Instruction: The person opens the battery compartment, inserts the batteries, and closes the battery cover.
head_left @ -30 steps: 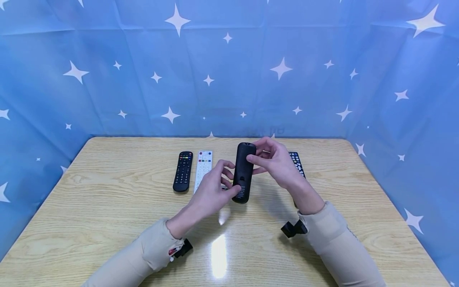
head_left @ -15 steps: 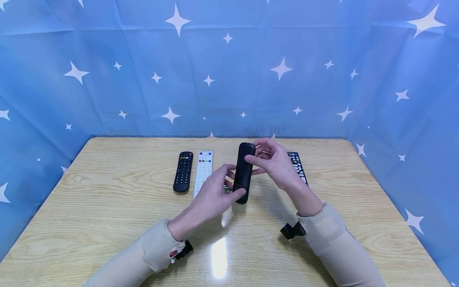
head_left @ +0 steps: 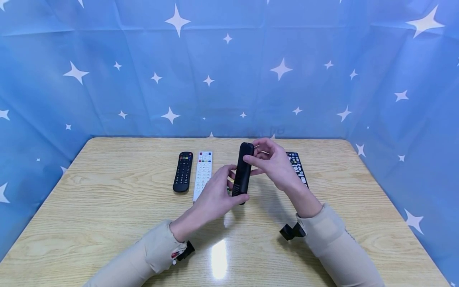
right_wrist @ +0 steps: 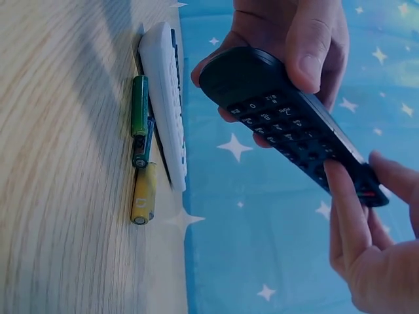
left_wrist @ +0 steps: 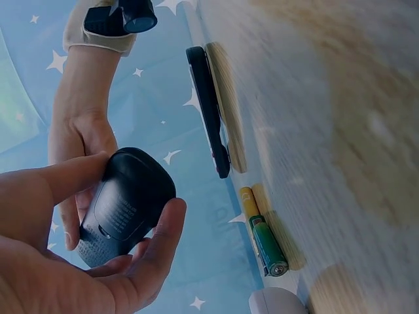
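Both hands hold a black remote control above the middle of the table, its long side running away from me. My left hand grips the near end, thumb at its edge and fingers on its far side. At the far end, my right hand pinches the remote between thumb and fingers. The left wrist view shows the back of the black remote, with small print on its cover. In the right wrist view its keypad is visible. Green and yellow batteries lie on the table below, mostly hidden by my left hand in the head view.
Another black remote and a white remote lie side by side to the left. A black remote with white buttons is partly hidden behind my right wrist. A blue star-patterned cloth hangs behind the wooden table.
The held remote has rolled about its length, so its printed back has turned out of the head view. My left thumb has shifted slightly down and right; the right hand has barely moved.
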The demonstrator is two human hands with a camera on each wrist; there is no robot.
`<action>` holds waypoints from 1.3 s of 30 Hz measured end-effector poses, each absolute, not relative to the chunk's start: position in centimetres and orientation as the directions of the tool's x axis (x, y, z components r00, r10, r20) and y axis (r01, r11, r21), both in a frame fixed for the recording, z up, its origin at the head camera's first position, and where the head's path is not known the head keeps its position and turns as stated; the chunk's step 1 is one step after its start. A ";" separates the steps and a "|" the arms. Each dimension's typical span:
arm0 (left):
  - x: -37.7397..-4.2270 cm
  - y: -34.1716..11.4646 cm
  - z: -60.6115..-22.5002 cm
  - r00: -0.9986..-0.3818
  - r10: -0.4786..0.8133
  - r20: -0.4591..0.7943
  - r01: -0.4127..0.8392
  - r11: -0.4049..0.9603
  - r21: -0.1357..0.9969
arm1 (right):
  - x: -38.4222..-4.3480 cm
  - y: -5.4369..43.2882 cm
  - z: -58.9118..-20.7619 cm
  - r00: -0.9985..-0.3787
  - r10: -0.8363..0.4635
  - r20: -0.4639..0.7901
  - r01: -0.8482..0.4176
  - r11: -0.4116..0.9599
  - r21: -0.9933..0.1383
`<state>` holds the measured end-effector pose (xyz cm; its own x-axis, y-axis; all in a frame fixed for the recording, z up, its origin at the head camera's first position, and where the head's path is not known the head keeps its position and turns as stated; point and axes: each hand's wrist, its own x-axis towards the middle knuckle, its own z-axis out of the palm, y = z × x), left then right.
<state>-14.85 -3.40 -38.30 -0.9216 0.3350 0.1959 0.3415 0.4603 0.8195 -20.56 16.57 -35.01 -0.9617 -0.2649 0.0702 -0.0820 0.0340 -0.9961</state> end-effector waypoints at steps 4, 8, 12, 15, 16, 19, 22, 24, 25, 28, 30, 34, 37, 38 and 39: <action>-14.8 -3.4 -38.3 -0.922 0.327 0.208 0.349 0.465 0.813 | -20.5 16.6 -34.9 -0.960 -0.273 0.065 -0.078 0.037 -0.996; -14.8 -3.4 -38.3 -0.925 0.321 0.201 0.337 0.456 0.823 | -20.5 16.5 -34.8 -0.957 -0.285 0.054 -0.070 0.048 -0.996; -14.7 -3.3 -38.2 -0.931 0.313 0.187 0.317 0.442 0.839 | -20.5 16.6 -34.8 -0.951 -0.304 0.051 -0.078 0.077 -0.994; -14.7 -3.3 -38.1 -0.935 0.309 0.176 0.303 0.429 0.851 | -20.5 16.7 -34.8 -0.946 -0.320 0.054 -0.090 0.098 -0.991; -14.8 -3.3 -38.1 -0.936 0.308 0.171 0.295 0.422 0.857 | -20.5 16.8 -34.8 -0.944 -0.326 0.056 -0.094 0.102 -0.990; -14.8 -3.3 -38.0 -0.940 0.305 0.154 0.273 0.397 0.876 | -20.5 16.9 -34.9 -0.940 -0.336 0.064 -0.108 0.114 -0.988; -14.8 -3.3 -38.0 -0.940 0.308 0.145 0.261 0.379 0.888 | -20.5 17.0 -34.9 -0.939 -0.337 0.066 -0.112 0.118 -0.987; -14.8 -3.3 -38.0 -0.938 0.314 0.145 0.263 0.372 0.890 | -20.5 17.0 -34.9 -0.940 -0.334 0.060 -0.103 0.113 -0.988; -14.8 -3.3 -38.0 -0.937 0.318 0.146 0.264 0.369 0.891 | -20.5 17.0 -34.9 -0.941 -0.333 0.057 -0.098 0.107 -0.989; -14.8 -3.3 -38.0 -0.934 0.326 0.146 0.265 0.360 0.894 | -20.6 16.9 -34.9 -0.942 -0.332 0.049 -0.081 0.083 -0.993; -14.8 -3.3 -38.0 -0.932 0.332 0.148 0.270 0.358 0.894 | -20.6 16.9 -34.9 -0.943 -0.330 0.044 -0.069 0.064 -0.996; -14.8 -3.5 -38.0 -0.924 0.353 0.149 0.280 0.355 0.892 | -20.7 16.8 -35.0 -0.943 -0.331 0.042 -0.062 0.049 -0.997; -14.9 -3.6 -38.0 -0.915 0.377 0.148 0.290 0.355 0.889 | -20.7 16.8 -35.1 -0.944 -0.326 0.046 -0.073 0.072 -0.995; -14.9 -3.7 -38.0 -0.912 0.384 0.145 0.292 0.359 0.887 | -20.7 16.8 -35.1 -0.945 -0.323 0.047 -0.078 0.082 -0.994; -15.0 -3.8 -38.0 -0.909 0.393 0.139 0.292 0.363 0.885 | -20.7 16.9 -35.1 -0.946 -0.319 0.049 -0.082 0.091 -0.993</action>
<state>-14.98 -3.79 -38.04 -0.9090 0.3930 0.1390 0.2922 0.3627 0.8849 -20.72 16.86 -35.10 -0.9464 -0.3192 0.0486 -0.0816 0.0909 -0.9925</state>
